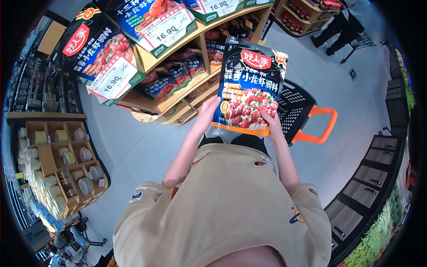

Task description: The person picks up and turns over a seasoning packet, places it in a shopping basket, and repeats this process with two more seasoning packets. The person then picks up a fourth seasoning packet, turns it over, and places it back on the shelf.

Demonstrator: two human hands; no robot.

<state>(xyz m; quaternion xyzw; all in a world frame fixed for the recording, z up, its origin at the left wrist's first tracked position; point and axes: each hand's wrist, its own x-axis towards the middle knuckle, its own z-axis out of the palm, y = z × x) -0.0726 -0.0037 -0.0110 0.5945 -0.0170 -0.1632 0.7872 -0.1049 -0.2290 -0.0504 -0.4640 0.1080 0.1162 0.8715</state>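
The person is wearing a loose tan T-shirt (227,196) with a plain round collar (250,242). Beyond the collar, near the far hem, a small brown-and-white figure (262,163) is showing. Left of the collar, the short sleeve is carrying a black-and-white patch (137,195); right of it, a yellow planet (297,217) with a blue ring is sitting under red marks. Dark legwear (250,141) is peeking out past the hem, farthest from the collar.

The wooden shelf unit (165,102) carries dark printed pouches (156,85) in its compartments.
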